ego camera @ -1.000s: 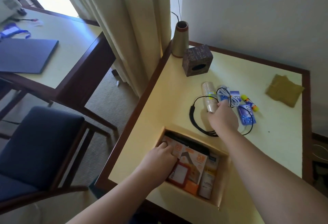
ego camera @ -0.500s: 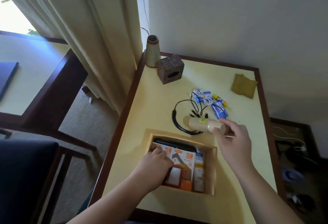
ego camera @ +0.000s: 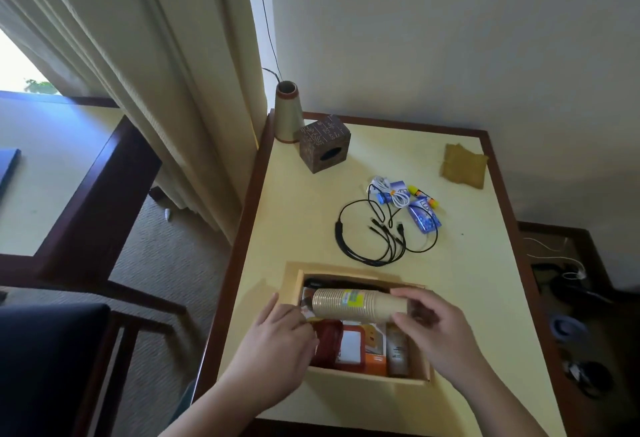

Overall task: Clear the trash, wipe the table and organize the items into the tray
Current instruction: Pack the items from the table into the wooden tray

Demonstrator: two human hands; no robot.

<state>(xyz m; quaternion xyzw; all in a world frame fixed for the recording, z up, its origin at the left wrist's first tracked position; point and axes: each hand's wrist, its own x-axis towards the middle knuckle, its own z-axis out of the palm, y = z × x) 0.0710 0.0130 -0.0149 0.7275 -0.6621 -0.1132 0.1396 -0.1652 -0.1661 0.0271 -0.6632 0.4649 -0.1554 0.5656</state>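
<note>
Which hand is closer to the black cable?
Right. The right hand holds the cup stack over the tray, just below the black cable. The left hand is lower and further left.

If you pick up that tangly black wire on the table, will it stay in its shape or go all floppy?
Probably floppy: the black cable lies in loose loops, so it would likely sag and unwind when lifted. It looks thin, so likely light. Its several plug ends might dangle and snag the white cable beside it.
</note>
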